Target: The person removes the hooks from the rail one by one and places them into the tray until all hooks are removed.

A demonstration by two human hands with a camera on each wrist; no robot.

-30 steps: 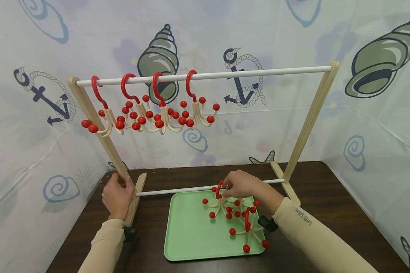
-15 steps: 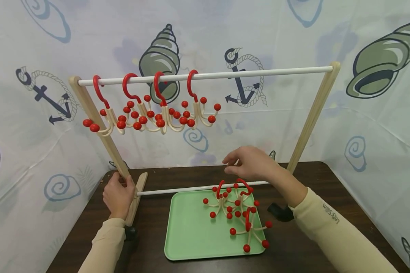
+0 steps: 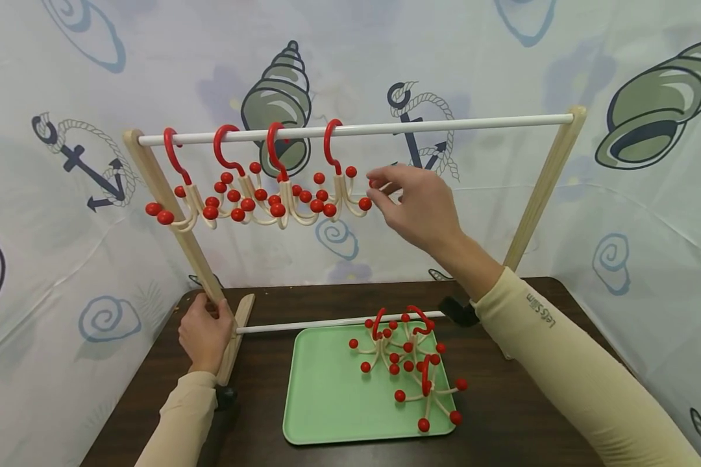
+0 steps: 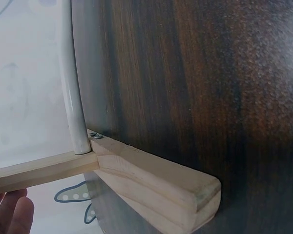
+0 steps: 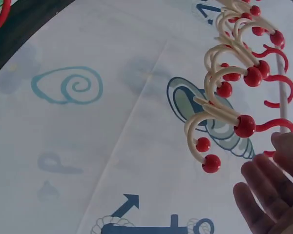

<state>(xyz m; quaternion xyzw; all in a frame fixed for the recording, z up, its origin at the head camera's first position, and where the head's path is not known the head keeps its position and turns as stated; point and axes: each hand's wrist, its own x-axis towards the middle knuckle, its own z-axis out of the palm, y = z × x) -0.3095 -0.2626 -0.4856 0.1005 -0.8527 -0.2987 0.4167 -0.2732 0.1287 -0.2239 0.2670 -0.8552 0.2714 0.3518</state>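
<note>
My left hand (image 3: 206, 331) grips the left wooden post (image 3: 182, 240) of a rack near its base; in the left wrist view its fingertips (image 4: 20, 217) show against the post. My right hand (image 3: 423, 207) is raised, thumb and fingers apart, beside the rightmost of several hanging octopus-shaped hangers. That hanger (image 3: 339, 189) has a red hook over the white rail (image 3: 455, 123) and cream arms tipped with red balls. In the right wrist view the fingers (image 5: 263, 192) are spread and the thumb overlaps the rail near its hook (image 5: 276, 123).
On the dark table (image 3: 257, 415) lies a green tray (image 3: 327, 395). Three more such hangers stand at its right side, one hook (image 3: 425, 379) nearest the front. A white lower bar (image 3: 304, 326) runs behind the tray; the right post (image 3: 540, 194) stands beyond my right arm.
My right hand has left the hangers on the tray without taking one and risen to the hanging row's right end. The left hand keeps its place on the post.
</note>
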